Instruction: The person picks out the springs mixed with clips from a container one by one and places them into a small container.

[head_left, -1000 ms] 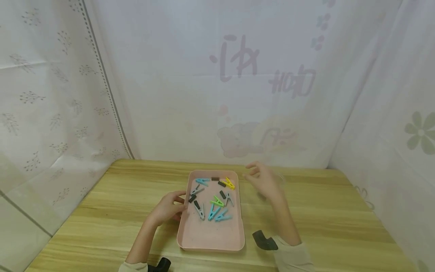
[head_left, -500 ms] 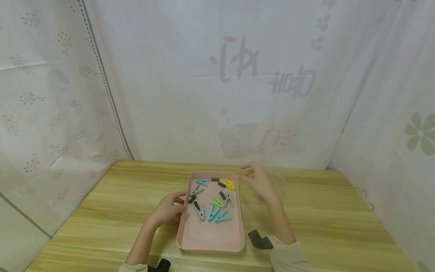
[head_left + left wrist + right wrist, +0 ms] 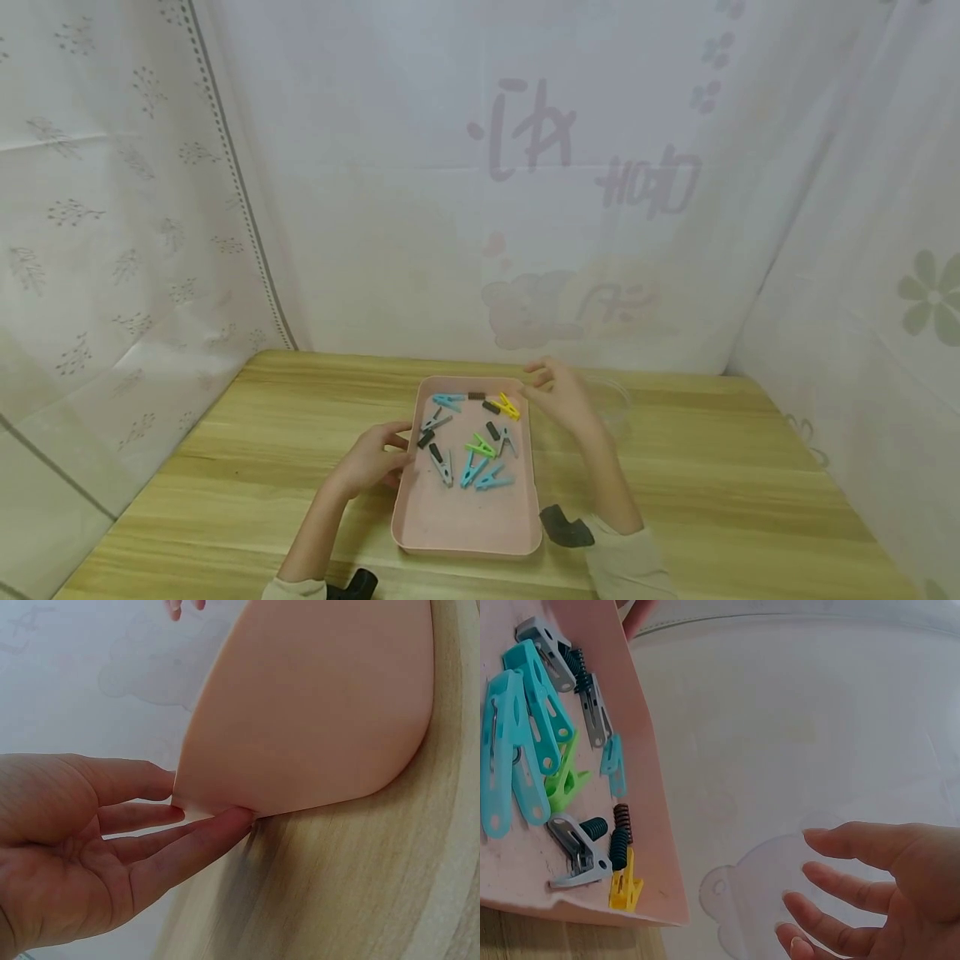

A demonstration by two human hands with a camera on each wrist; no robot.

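Note:
A pink tray lies on the wooden table. Clothespins are spread across its far part: blue clothespins, grey ones, a green one and a yellow one. Dark coil springs lie among them. My left hand rests its fingertips on the tray's left wall; the left wrist view shows fairly straight fingers touching the wall and its lower edge. Near the far right corner my right hand hovers, fingers spread apart, nothing visible between them.
A faint, clear, rounded outline shows on the table right of my right hand. Printed white curtains stand behind the table and at both sides. Dark wrist-worn devices sit on both forearms.
My right hand has shifted left, closer to the tray's far right corner. My left hand, the tray and its contents stay as they were.

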